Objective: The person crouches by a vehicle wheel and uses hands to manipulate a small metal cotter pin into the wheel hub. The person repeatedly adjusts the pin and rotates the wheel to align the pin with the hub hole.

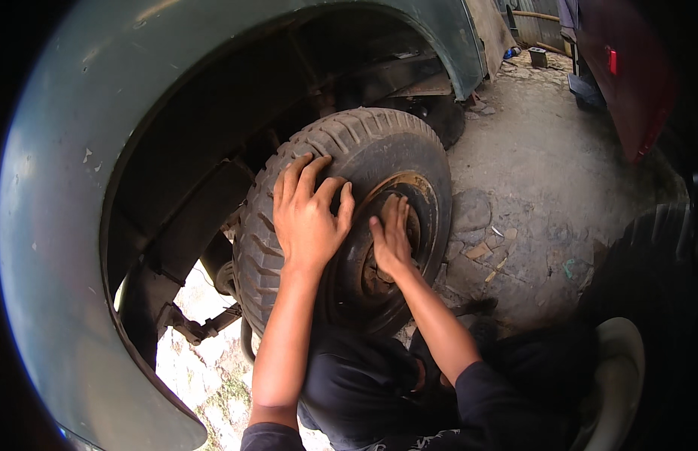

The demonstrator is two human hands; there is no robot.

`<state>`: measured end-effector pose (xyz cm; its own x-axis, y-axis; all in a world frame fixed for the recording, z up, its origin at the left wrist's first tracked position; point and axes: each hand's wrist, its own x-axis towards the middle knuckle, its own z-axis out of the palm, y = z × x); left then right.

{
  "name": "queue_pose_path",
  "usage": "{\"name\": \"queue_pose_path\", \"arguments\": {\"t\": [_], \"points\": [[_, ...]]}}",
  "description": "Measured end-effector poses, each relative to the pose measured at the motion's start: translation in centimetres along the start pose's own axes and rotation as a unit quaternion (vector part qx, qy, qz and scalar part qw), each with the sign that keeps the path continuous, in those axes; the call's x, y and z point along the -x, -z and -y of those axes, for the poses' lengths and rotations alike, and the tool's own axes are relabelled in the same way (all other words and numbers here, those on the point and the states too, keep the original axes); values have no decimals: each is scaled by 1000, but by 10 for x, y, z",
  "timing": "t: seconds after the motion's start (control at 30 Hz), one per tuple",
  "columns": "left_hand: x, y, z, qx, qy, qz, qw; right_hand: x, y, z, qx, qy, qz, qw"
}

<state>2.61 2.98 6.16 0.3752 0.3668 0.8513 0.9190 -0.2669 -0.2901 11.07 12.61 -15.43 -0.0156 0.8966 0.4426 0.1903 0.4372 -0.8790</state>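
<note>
A large black tire [394, 143] with chunky, dusty tread stands upright in the wheel arch of a grey-green vehicle fender [52, 225]. Its steel rim [406, 179] is brown with rust and dirt. My left hand [310, 218] lies on the upper sidewall and tread edge, fingers spread and slightly bent. Lower and to the right, my right hand [394, 239] rests at the center of the wheel, its fingers stretched out flat over the hub area. That hand hides part of the hub, so any nuts or studs beneath it cannot be made out. Neither hand grips anything.
Under the arch, a dark suspension part [189, 325] sticks out left of the tire. Cracked, stony ground [514, 173] with scattered debris spreads to the right. A dark red vehicle panel [627, 83] hangs at the upper right, and a small black box [538, 57] sits farther back.
</note>
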Motion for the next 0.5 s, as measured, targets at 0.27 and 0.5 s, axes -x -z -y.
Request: {"name": "queue_pose_path", "arguments": {"t": [0.27, 0.5], "points": [[0, 0, -3, 1, 10, 5, 1000, -4, 0, 4, -5, -9, -37, 999], [-7, -1, -8, 7, 3, -2, 1000, -35, 5, -19, 1, -78, -65, 995]]}}
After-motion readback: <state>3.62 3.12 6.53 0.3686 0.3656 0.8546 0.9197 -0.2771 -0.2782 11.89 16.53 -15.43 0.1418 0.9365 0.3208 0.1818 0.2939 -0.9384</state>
